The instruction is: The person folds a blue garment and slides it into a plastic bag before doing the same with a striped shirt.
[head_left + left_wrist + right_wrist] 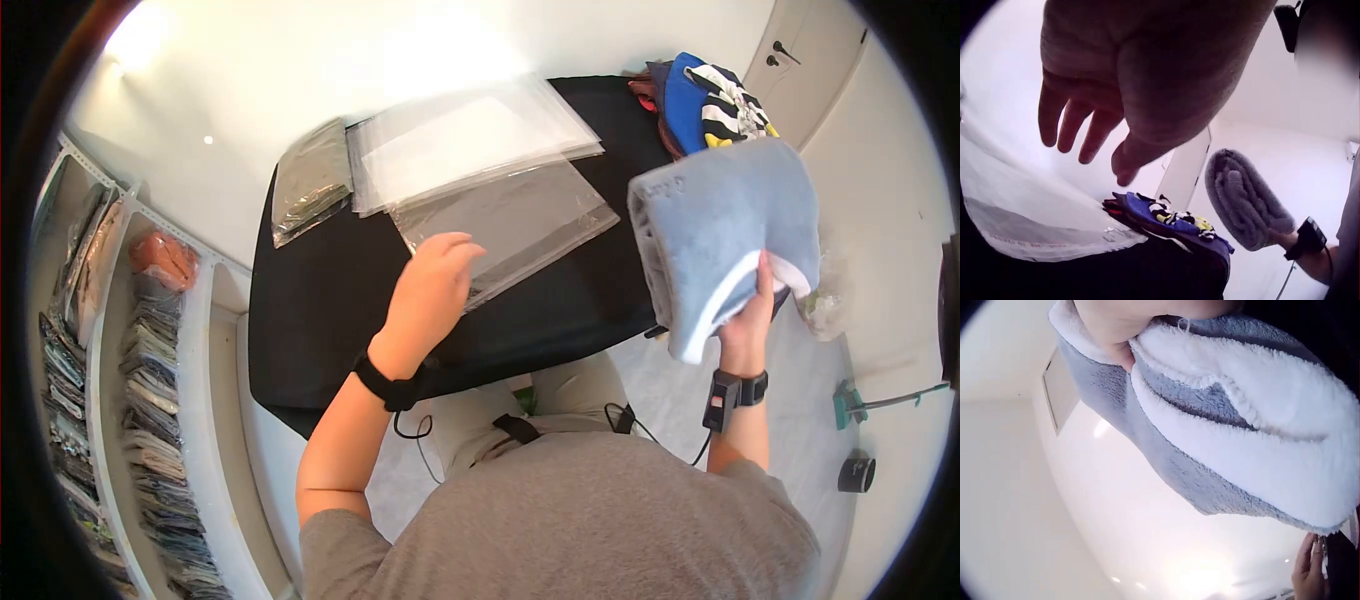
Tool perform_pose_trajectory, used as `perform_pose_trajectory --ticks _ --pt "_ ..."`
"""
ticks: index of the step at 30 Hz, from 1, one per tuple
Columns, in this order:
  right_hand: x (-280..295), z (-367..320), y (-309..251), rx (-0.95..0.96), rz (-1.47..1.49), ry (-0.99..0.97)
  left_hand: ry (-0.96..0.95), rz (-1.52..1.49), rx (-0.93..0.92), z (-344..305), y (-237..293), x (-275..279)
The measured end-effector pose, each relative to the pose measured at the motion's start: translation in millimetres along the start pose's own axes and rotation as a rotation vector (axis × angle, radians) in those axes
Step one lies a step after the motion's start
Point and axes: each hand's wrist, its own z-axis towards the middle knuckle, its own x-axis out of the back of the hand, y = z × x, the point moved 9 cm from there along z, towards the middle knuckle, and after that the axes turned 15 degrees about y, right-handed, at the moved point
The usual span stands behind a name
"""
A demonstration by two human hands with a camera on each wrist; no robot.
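Note:
On the right in the head view, my right hand (745,328) grips a folded grey-blue fleece garment (725,205) with white fluffy trim, holding it up beside the table. The right wrist view shows the thumb (1124,357) pressed on the fabric near the white trim (1222,447); the other fingers are mostly hidden. My left hand (428,288) is held over the near edge of a clear plastic bag (530,215), its fingers loosely bent. In the left wrist view that hand's fingers (1072,125) hang spread, with nothing held between them.
A stack of clear bags (470,140) lies at the back of the black-covered table (320,340). Left of it sits a bagged olive garment (315,180). Coloured clothes (690,105) are piled at the back right. Shelves with folded, bagged clothes (155,400) stand on the left.

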Motion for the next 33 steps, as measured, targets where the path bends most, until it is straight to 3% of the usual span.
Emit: perform_pose_trajectory --ticks 2,5,9,11,18,21,26,33 --pt "19 1 -10 -0.034 0.002 0.029 -0.091 0.028 -0.033 -9 -6 -29" --pt "42 3 -7 -0.054 -0.065 0.037 -0.380 0.239 -0.045 -28 -18 -73" --pt "51 -1 17 -0.153 -0.122 0.027 -0.456 0.315 0.101 -39 -35 -83" --pt "52 1 37 -0.239 -0.132 -0.004 -0.376 0.350 -0.009 -37 -33 -80" --pt "-2 -37 104 -0.520 -0.341 -0.162 -0.315 0.174 0.077 -20 -47 -72" --pt "-29 -60 132 -0.679 -0.449 -0.351 -0.027 0.147 -0.009 3 -37 -47" --pt "-45 -71 167 -0.829 -0.733 -0.518 0.025 0.130 -0.033 23 -20 -33" --pt "-58 -60 193 -1.015 -0.735 -0.497 0.028 0.049 -0.058 16 -8 -22"
